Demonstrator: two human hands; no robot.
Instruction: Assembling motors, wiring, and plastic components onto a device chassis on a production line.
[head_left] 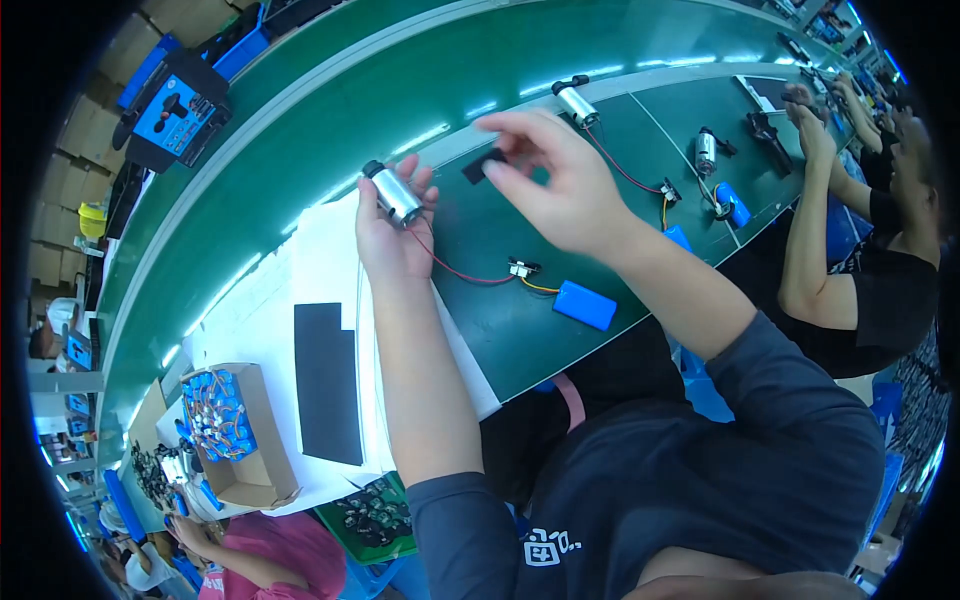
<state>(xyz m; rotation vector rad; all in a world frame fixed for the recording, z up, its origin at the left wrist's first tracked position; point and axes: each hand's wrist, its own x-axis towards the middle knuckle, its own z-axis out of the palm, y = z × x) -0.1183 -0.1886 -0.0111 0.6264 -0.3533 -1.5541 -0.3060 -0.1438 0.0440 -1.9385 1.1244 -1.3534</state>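
Near the upper center of the frame, a person's left hand (397, 245) cradles a silver motor (398, 197), which hides part of the palm, while the slightly blurred right hand (560, 185) pinches a small black strip (475, 170), one end lost behind thumb and fingers. A red wire (455, 272) links the motor to a small board (522, 268), its details hard to make out, beside a blue battery (585, 306). At lower left, a co-worker in a pink shirt (290, 550) is cut off by the frame's edge near a cardboard box (270, 468).
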